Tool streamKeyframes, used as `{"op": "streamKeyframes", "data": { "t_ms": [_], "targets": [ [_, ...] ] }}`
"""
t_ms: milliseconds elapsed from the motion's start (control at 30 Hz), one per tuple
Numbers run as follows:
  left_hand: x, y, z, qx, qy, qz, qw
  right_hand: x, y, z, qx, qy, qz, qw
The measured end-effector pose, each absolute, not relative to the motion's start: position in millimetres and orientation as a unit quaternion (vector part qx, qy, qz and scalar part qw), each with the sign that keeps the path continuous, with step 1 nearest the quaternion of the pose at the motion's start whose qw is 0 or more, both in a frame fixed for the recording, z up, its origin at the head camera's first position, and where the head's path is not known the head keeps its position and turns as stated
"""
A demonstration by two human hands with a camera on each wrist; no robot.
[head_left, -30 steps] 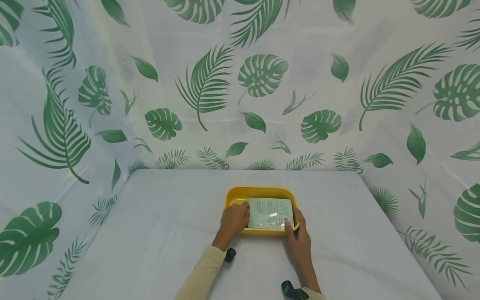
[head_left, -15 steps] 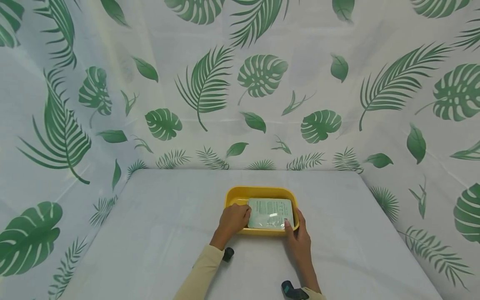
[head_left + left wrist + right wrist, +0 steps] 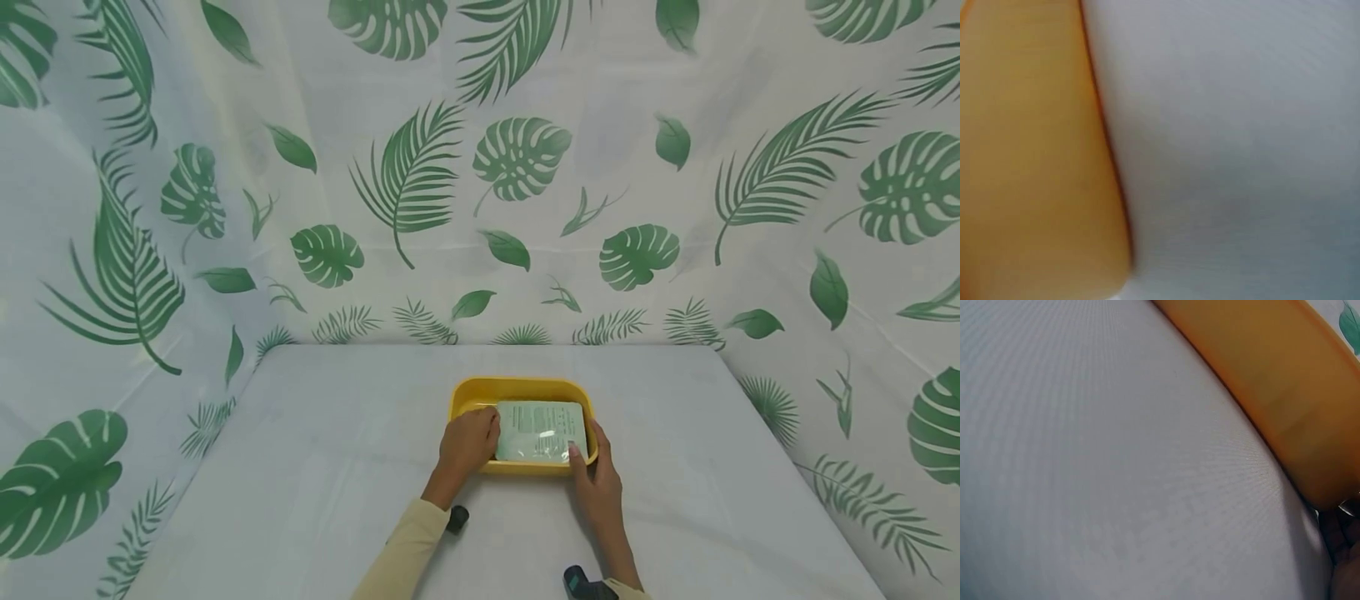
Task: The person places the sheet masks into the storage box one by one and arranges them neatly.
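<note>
A yellow tray with rounded corners sits on the white table in the head view, and its side wall fills part of the left wrist view. Inside it lies a pale green, shiny packet with small print, toward the right side. My left hand reaches over the tray's near left part, its fingers curled at the packet's left edge; the fingertips are hidden. My right hand grips the tray's right near corner, fingers along the outside and thumb over the rim by the packet's corner.
The white-covered table spreads around the tray. Behind and at both sides hangs a white cloth printed with green leaves. Dark wrist devices show below both hands.
The head view has tilted slightly, so the scene sits a little lower. Both hands, the tray and the packet keep nearly the same places relative to each other.
</note>
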State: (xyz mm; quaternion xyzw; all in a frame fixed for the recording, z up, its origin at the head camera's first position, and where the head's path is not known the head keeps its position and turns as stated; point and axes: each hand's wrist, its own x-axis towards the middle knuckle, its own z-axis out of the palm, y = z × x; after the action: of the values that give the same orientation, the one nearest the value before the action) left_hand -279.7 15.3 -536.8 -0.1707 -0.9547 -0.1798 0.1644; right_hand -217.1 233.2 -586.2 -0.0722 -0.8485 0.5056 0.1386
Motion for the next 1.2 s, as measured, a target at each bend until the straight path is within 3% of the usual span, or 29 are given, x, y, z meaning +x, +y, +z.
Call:
{"op": "streamKeyframes", "data": {
  "t_ms": [200, 367, 500, 767, 867, 1200],
  "targets": [
    [-276.1, 9.7, -544.9, -0.168, -0.917, -0.22, 0.288, -215.9, 233.0, -584.5, -0.072, -0.848, 0.508, 0.134],
    [-267.4, -0.9, -547.6, -0.175, -0.897, -0.26, 0.313, -216.4, 232.9, -584.5, -0.076, -0.849, 0.506, 0.132],
    [-257.4, -10.9, -547.6, -0.164, -0.902, -0.301, 0.262, -217.4, 233.3, -585.1, -0.075, -0.85, 0.505, 0.135],
    [-241.3, -30.0, -541.6, -0.123, -0.902, -0.409, 0.071, -217.5, 235.0, -586.7, -0.071, -0.85, 0.505, 0.136],
    [-236.2, -34.6, -539.6, -0.117, -0.9, -0.42, 0.027, -217.4, 237.5, -586.9, -0.071, -0.849, 0.506, 0.137],
    [-247.8, -39.9, -540.4, -0.117, -0.908, -0.396, 0.068, -215.9, 237.0, -589.9, -0.069, -0.827, 0.541, 0.135]
  ]
}}
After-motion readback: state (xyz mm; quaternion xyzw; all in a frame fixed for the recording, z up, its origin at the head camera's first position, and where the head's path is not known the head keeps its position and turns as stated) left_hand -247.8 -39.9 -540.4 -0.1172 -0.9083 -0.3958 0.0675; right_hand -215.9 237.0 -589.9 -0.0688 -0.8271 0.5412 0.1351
